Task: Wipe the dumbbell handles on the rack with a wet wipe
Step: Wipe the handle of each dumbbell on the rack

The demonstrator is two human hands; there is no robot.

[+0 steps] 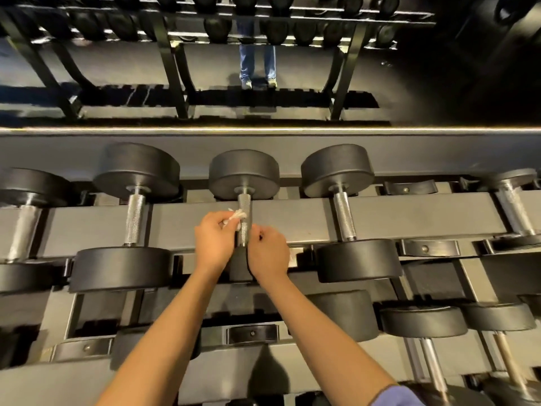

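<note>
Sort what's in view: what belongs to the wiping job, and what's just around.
Job: wet wipe pinched in left hand; right hand by middle handle; left neighbour handle; right neighbour handle; rack.
Just around: empty cradle; jeans-clad legs; far rack.

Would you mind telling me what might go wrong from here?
The wet wipe is bunched small in the left hand, so it may miss the far side of the knurled handle. The right hand lies close against the handle's lower end, where fingers might get pinched if the dumbbell rolls.
</note>
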